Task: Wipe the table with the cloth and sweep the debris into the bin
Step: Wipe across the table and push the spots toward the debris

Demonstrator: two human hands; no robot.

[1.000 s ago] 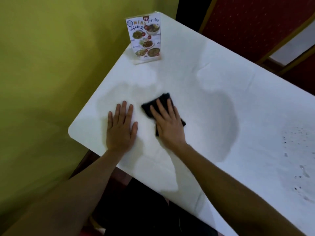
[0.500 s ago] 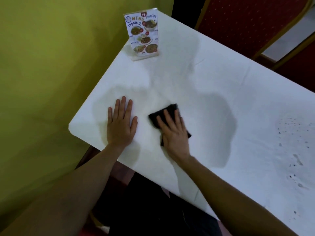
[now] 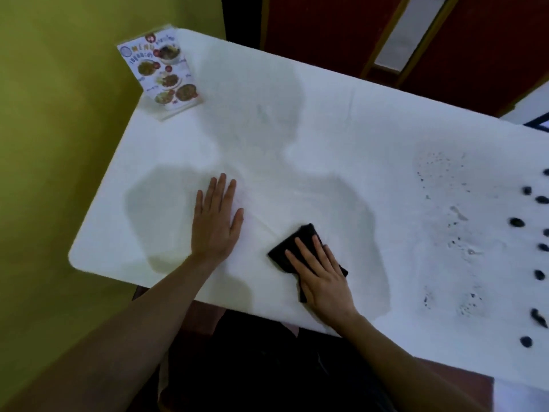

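Observation:
A white table [image 3: 341, 138] fills the view. My right hand [image 3: 322, 278] lies flat on a folded black cloth [image 3: 297, 243] and presses it to the table near the front edge. My left hand [image 3: 216, 220] rests palm down on the bare table to the left of the cloth, fingers apart, holding nothing. Small dark specks and crumbs [image 3: 445, 203] are scattered on the right part of the table. Several larger dark pieces of debris [image 3: 517, 222] lie along the right edge of the view. No bin is in view.
A standing menu card [image 3: 163, 74] sits at the table's far left corner. A yellow-green wall [image 3: 59, 144] runs along the left side. Red panels with gold trim [image 3: 341, 31] stand behind the table. The near table edge is just below my right hand.
My right hand has slid the cloth to the right and toward the front edge. The view has swung right, bringing more debris into sight. My left hand stays flat.

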